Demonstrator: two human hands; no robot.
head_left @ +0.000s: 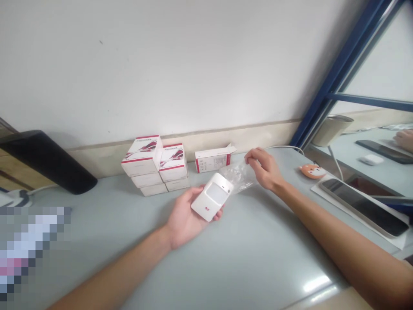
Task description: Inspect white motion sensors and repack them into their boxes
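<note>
A white motion sensor (208, 204) with a pale window and a small red logo rests in my left hand (186, 217), the thumb along one edge and fingertips showing at the other. My right hand (261, 165) pinches a crumpled clear plastic bag (240, 177) to the right of the sensor. The bag's near end lies at the sensor's top corner; whether they touch, I cannot tell. Behind the bag, a white and red box (213, 160) lies near the wall with an end flap raised.
Several white and red boxes (145, 157) are stacked by the wall. To the left are a black object (48, 159) and a pixelated patch. On the right are an orange animal-faced item (312, 171), a phone (364, 206) on white paper, and a blue-framed glass panel (371, 101).
</note>
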